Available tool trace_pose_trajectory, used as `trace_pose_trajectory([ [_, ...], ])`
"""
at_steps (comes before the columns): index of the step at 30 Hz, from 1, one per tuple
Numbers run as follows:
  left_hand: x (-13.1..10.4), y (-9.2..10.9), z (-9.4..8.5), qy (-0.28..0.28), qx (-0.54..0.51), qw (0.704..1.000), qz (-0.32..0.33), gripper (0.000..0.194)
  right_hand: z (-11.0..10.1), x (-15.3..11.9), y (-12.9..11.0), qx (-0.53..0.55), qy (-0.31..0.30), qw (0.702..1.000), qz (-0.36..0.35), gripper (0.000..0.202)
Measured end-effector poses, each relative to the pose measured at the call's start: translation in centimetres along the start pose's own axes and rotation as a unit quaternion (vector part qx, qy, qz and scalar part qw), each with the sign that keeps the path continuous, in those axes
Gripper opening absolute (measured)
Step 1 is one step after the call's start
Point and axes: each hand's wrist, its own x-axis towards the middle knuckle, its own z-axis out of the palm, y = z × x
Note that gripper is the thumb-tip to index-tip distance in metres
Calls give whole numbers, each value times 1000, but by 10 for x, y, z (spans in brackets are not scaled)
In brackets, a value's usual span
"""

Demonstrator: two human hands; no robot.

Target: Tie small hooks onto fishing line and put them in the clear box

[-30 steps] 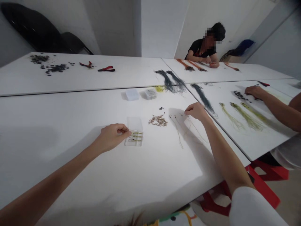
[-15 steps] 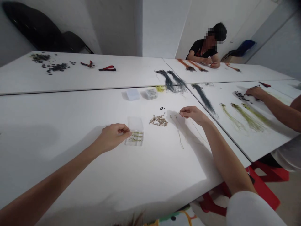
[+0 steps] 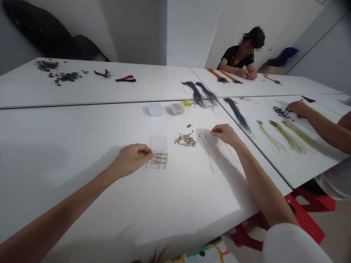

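My left hand (image 3: 134, 157) is closed at the left edge of an open, clear plastic box (image 3: 157, 168), thumb and index finger pinching its side. Several small yellow-green rigs (image 3: 161, 158) lie in rows in the box, and its lid is tipped back. To the right, my right hand (image 3: 225, 133) is pinched just above the table. A small dark tip, looking like a fishhook, shows at its fingertips, and a thin pale line trails below the hand. Two hooks with pale line (image 3: 210, 155) lie beside it on the table. Between my hands is a pile of thin brass-coloured pieces (image 3: 185, 140).
Behind the pile are small black bits (image 3: 189, 126), a white box (image 3: 155, 109) and a filled clear box (image 3: 177, 109). Dark line bundles (image 3: 196, 93) and pliers (image 3: 125, 79) lie farther back. A co-worker's hand (image 3: 297, 107) is at the right; another person sits across.
My right hand has shifted very slightly to the right, its pinch kept. My left hand stays at the box edge.
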Motion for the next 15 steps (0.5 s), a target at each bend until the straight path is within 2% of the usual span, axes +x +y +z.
trace_pose_trajectory([
  [6,-1,1,0,2,1,1000,-4,30,13,-1,-14,-75,29,997,8,10],
  [11,-1,3,0,2,-4,1000,2,30,32,0,-39,-99,-6,995,-6,7],
  [15,-2,2,-1,3,3,1000,0,29,43,2,-51,-128,-3,992,9,8],
])
